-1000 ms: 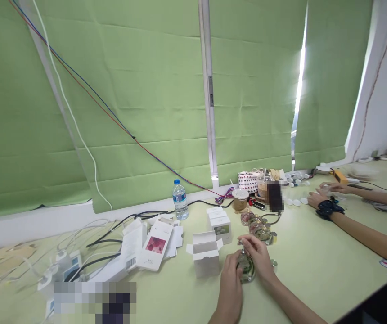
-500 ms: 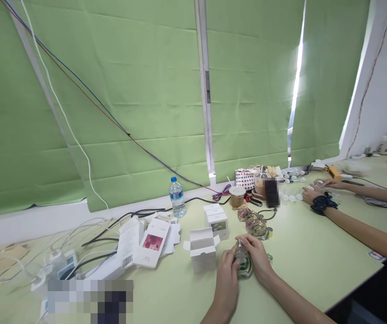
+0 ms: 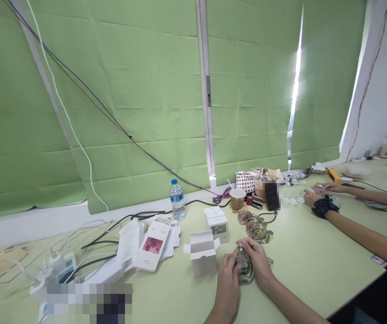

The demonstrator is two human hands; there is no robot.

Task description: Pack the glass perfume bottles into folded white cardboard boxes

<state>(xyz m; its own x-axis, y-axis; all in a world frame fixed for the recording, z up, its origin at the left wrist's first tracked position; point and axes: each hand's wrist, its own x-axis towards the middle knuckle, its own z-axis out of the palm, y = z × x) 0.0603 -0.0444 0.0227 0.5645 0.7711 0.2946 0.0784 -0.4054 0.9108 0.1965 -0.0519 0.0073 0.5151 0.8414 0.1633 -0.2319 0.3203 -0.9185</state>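
Observation:
A small clear glass bottle [image 3: 245, 269] with something green inside and a narrow silvery neck stands at the table's near side. My left hand [image 3: 227, 274] is closed around its left side. The fingers of my right hand [image 3: 256, 258] close on its neck and right side. An open white box [image 3: 204, 261], flaps up, stands just left of the bottle. Behind my right hand are several similar glass bottles [image 3: 257, 232] with pink or green contents. A small round greenish cap-like piece [image 3: 270, 261] lies right of my right wrist.
White boxes [image 3: 216, 221] stand behind the open one. Flat cartons [image 3: 152, 245], cables [image 3: 94, 243] and a water bottle [image 3: 177, 201] are at left. Drink cups [image 3: 237, 200] stand at the back. At right, a co-worker's hands [image 3: 315, 195] handle small items near white caps [image 3: 291, 201].
The view has shifted slightly, so the scene sits a little lower. Both my hands keep their hold on the glass bottle, with hardly any visible movement.

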